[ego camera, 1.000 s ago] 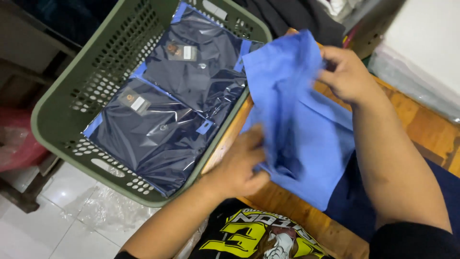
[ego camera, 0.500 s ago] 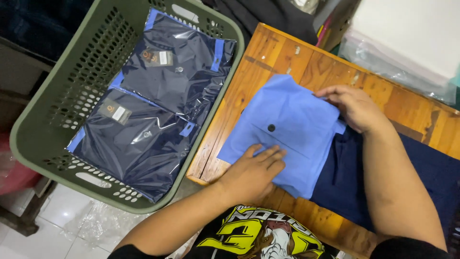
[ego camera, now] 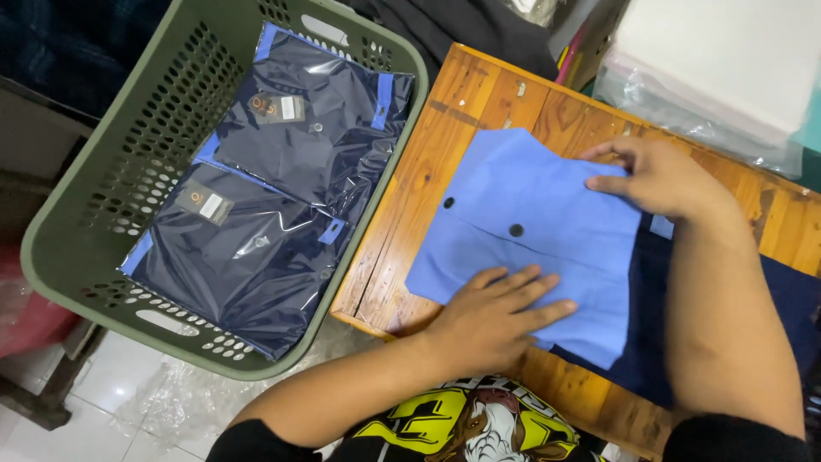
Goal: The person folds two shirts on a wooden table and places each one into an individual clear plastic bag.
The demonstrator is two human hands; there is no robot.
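A light blue folded cloth piece [ego camera: 530, 227] with two dark buttons lies flat on the wooden table [ego camera: 462, 111]. My left hand [ego camera: 496, 312] rests palm down on its near edge, fingers spread. My right hand [ego camera: 654, 175] presses its far right corner, fingers on the fabric. Under the blue piece, a dark navy garment [ego camera: 795, 308] spreads toward the right.
A green plastic laundry basket [ego camera: 94, 205] stands left of the table, holding two navy shirts in clear bags [ego camera: 282, 197]. A stack of clear plastic bags [ego camera: 710, 77] lies at the far right. Crumpled plastic [ego camera: 171, 402] sits on the white tiled floor.
The blue piece went from being held up in both hands to lying flat on the table. Both hands now press it down.
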